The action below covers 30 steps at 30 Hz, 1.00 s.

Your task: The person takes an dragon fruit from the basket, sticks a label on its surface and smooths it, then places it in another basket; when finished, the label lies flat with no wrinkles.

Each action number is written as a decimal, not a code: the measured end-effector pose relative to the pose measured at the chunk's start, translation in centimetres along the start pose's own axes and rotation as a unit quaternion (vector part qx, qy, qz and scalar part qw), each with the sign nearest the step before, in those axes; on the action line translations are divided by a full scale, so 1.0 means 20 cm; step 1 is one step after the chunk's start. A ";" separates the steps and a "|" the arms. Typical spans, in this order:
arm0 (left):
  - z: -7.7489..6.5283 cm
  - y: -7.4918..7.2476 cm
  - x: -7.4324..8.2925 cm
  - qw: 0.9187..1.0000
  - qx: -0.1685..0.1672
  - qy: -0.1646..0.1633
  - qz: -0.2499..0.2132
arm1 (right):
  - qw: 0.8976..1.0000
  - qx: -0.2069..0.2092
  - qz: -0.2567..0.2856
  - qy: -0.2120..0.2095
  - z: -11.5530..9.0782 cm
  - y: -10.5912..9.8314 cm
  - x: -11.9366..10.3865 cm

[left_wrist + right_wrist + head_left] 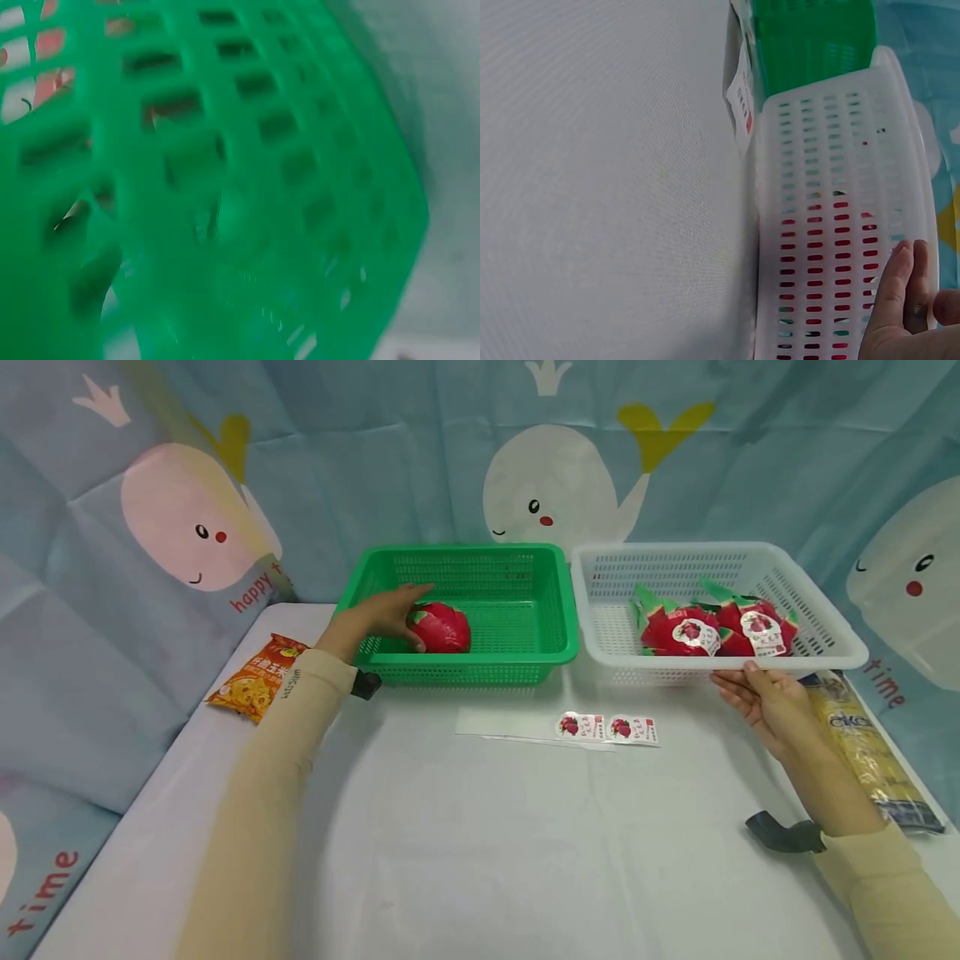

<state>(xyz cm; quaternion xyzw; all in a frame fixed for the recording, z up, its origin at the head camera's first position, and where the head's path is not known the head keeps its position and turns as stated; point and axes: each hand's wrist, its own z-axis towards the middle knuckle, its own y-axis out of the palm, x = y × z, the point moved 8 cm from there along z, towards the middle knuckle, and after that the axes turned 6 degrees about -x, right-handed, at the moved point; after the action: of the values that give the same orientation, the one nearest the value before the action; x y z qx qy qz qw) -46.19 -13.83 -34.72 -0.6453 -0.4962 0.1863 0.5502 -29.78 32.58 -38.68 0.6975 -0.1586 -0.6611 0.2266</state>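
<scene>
My left hand (390,612) reaches into the green basket (480,672), fingers and thumb spread around the left side of a red dragon fruit (442,628). In the left wrist view the green basket wall (247,172) covers most of that hand's work. At the front rim of the white basket (720,662), my right hand (776,706) pinches the edge, its thumb at the rim and fingers against the outer wall, as the right wrist view shows with the hand (907,315). Two labelled dragon fruits (678,631) with green leaf tips lie inside the white basket.
A backing strip (502,724) with two printed dragon fruit stickers (580,727) lies in front of the baskets. An orange snack bag (262,677) is at the left, a yellow packet (862,735) at the right. A patterned curtain (420,460) hangs behind.
</scene>
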 end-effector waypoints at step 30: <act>-0.16 -0.23 0.19 0.970 0.211 0.056 -0.106 | 0.998 -0.030 -0.017 -0.051 -0.01 0.01 0.00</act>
<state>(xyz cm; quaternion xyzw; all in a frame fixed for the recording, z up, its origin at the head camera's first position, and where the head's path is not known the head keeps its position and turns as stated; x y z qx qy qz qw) -44.03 -12.83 -28.34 -0.4676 -0.4801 0.1905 0.7173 -29.63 32.39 -38.54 0.6585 -0.1384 -0.7039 0.2274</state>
